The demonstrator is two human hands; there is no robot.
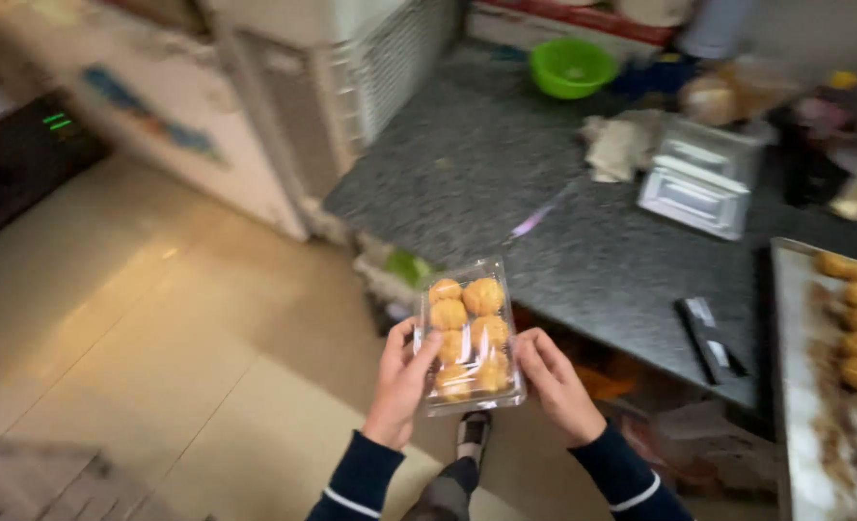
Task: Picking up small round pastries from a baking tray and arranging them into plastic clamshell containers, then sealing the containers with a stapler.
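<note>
Baking tray [793, 386] cut off at right edge, countertop clutter [737, 92] blurred.

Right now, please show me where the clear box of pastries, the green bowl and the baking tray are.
clear box of pastries [468, 333], head view, lid centre.
green bowl [572, 68], head view, inside.
baking tray [797, 328], head view, bare left rim.

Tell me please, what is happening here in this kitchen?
A person stands beside a dark stone counter and holds a clear plastic box of round golden pastries with both hands. The left hand grips its left side, the right hand its right side, over the floor and not on the counter. On the counter lie a metal tray with more of the same pastries, empty clear boxes, a green bowl and a small dark tool.
</note>
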